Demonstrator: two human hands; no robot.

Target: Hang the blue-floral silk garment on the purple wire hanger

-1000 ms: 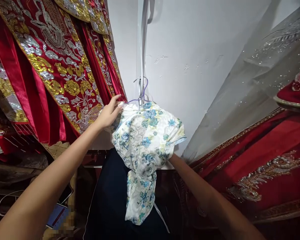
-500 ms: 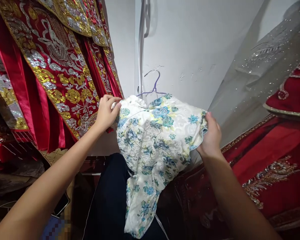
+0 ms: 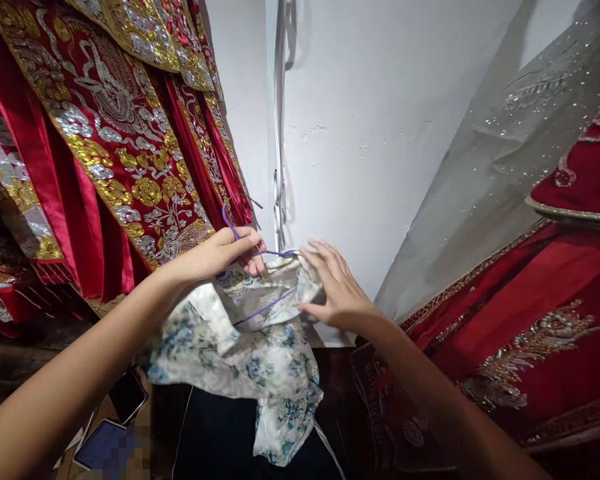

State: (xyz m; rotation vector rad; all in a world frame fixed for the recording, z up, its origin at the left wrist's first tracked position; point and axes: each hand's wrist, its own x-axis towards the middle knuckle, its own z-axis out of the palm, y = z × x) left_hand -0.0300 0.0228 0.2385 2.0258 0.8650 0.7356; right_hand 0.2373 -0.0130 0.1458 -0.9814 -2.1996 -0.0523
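In the head view, the left hand is closed around the purple wire hanger, gripping it just below the hook, which curls up past the knuckles toward the red embroidered garment hanging at the left. The hanger's long axis runs roughly left to right across the middle of the picture, tilted a little downward toward the person, and one thin purple arm of it shows through the bunched cloth below. The floral dress, white with blue and green flowers, hangs from that hanger and drapes over the left forearm, its loose end falling down in front of a dark garment. The right hand lies just to the right of the hanger, fingers spread wide and resting on the dress's collar area, touching the cloth but not clasping it. So the hanger lies between the two hands, held by the left and nearer to it, with the right hand only at the fabric's edge. Behind them is a white wall; more red and gold cloth lies at the right, beneath a grey sequinned veil. Two phones lie low at the left.
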